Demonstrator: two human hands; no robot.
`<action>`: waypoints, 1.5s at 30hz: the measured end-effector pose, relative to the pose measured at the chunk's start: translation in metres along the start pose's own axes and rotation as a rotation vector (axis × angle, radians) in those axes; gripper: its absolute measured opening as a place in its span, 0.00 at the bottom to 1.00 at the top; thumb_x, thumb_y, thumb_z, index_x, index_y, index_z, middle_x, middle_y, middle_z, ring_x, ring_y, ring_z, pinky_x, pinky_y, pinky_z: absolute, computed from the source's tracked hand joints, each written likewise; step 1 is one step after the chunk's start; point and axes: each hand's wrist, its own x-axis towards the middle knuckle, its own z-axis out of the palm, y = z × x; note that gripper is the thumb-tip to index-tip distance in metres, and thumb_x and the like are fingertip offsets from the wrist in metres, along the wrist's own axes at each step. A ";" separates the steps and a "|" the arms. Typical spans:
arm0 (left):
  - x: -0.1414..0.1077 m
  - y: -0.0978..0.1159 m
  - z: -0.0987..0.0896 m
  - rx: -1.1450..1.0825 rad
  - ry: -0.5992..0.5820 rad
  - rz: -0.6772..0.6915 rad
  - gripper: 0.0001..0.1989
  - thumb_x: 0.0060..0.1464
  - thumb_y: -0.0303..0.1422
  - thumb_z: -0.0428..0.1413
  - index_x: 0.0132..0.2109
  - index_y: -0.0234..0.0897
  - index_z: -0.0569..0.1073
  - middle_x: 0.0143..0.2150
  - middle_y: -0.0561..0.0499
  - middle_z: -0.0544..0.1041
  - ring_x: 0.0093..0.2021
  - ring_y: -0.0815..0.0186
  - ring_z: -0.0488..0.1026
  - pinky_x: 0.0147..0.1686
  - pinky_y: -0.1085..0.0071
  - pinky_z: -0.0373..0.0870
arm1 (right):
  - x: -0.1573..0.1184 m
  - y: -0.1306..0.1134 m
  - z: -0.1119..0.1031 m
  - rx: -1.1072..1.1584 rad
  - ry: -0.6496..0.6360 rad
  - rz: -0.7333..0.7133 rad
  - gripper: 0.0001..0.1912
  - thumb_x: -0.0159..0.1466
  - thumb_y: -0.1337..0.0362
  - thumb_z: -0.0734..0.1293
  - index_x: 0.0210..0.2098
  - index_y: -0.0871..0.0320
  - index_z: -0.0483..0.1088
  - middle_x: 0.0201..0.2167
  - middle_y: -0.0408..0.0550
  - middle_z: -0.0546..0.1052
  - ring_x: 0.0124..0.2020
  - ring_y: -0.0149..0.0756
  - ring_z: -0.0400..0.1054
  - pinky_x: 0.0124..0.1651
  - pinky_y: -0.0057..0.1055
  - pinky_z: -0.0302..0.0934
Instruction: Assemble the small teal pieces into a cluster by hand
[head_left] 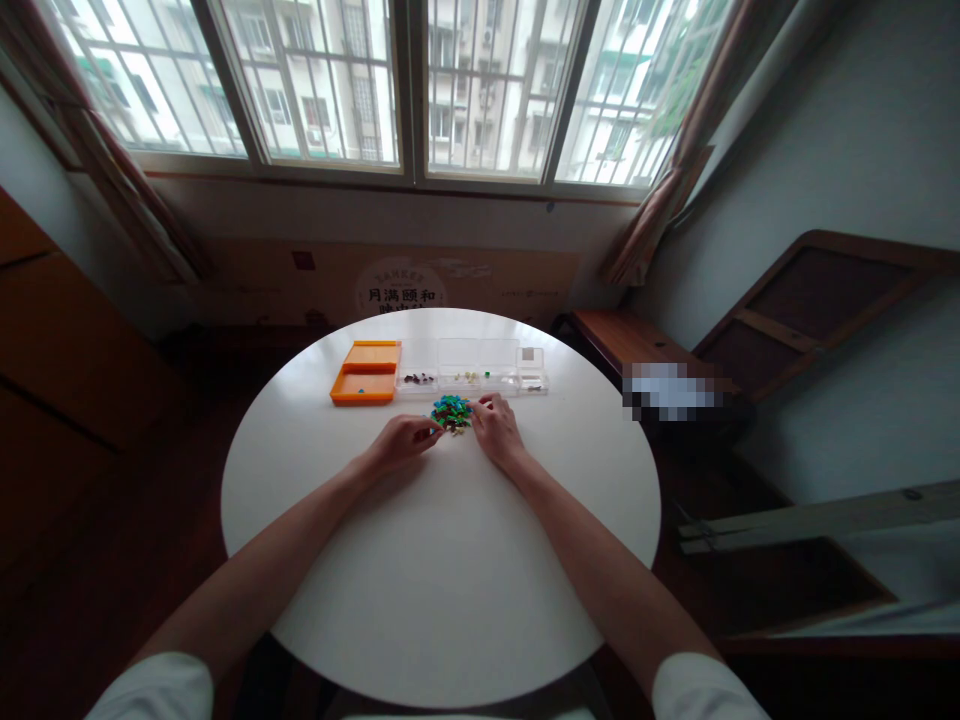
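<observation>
Head cam: white bench [450, 570], window [487, 90] behind, orange box [367, 384] past left hand [408, 438], clear case [446, 386] of bits past right hand [495, 425].

Yep, both half-curled, green-blue pile [451, 408] between, can't tell if anything's pinched.

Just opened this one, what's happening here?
A person has both bare hands at a pile of small green and blue pieces on a round white table. The left hand touches its near left side, the right hand its right. Behind it stand an open orange plastic box and clear plastic compartments holding a few sorted-looking bits.
</observation>
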 end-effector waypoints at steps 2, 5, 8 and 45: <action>0.000 0.000 0.001 -0.007 0.009 0.001 0.11 0.54 0.33 0.52 0.34 0.32 0.77 0.20 0.55 0.69 0.19 0.77 0.59 0.23 0.81 0.55 | 0.000 0.000 0.000 0.004 0.006 0.012 0.12 0.62 0.66 0.61 0.44 0.55 0.72 0.42 0.52 0.66 0.41 0.38 0.62 0.47 0.34 0.57; 0.000 -0.001 0.001 -0.011 0.008 -0.002 0.11 0.54 0.33 0.52 0.35 0.32 0.78 0.20 0.55 0.69 0.19 0.77 0.59 0.23 0.81 0.55 | 0.001 0.001 0.000 0.004 0.005 0.027 0.13 0.61 0.66 0.61 0.44 0.56 0.72 0.41 0.52 0.66 0.40 0.38 0.62 0.47 0.34 0.57; 0.000 -0.002 0.001 -0.011 -0.005 -0.001 0.10 0.53 0.32 0.52 0.35 0.32 0.77 0.20 0.55 0.69 0.19 0.76 0.59 0.23 0.81 0.55 | 0.001 0.001 0.000 0.000 -0.005 0.018 0.14 0.61 0.66 0.61 0.46 0.55 0.71 0.41 0.52 0.66 0.40 0.38 0.62 0.47 0.34 0.57; 0.000 -0.001 0.000 0.002 -0.012 0.001 0.11 0.54 0.32 0.52 0.36 0.33 0.78 0.21 0.54 0.71 0.20 0.76 0.61 0.23 0.81 0.56 | 0.001 0.003 -0.001 0.142 0.050 -0.003 0.06 0.59 0.70 0.64 0.34 0.58 0.73 0.35 0.50 0.68 0.40 0.37 0.62 0.46 0.34 0.58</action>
